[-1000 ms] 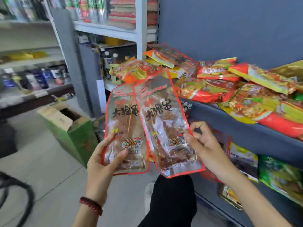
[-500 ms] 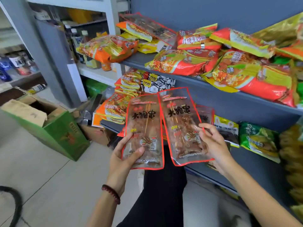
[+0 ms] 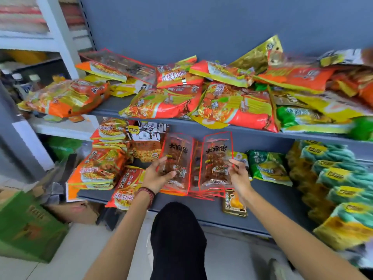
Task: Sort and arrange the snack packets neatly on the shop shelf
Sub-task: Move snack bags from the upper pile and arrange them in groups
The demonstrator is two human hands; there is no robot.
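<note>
The left hand (image 3: pixel 159 175) is gripping one skewer packet (image 3: pixel 178 156), thumb curled across its front; the right hand (image 3: pixel 239 174) is pinching a second packet (image 3: pixel 217 158) by its edge. Both are standing upright over the lower shelf (image 3: pixel 272 199) and seemingly touching a blurred pile (image 3: pixel 203 194).

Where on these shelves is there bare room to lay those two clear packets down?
Right of the clear packets, the lower shelf is bare in front of the green packet, between the small yellow packet and the teal stacks. The upper shelf is heaped with noodle packets; no gap there.
</note>
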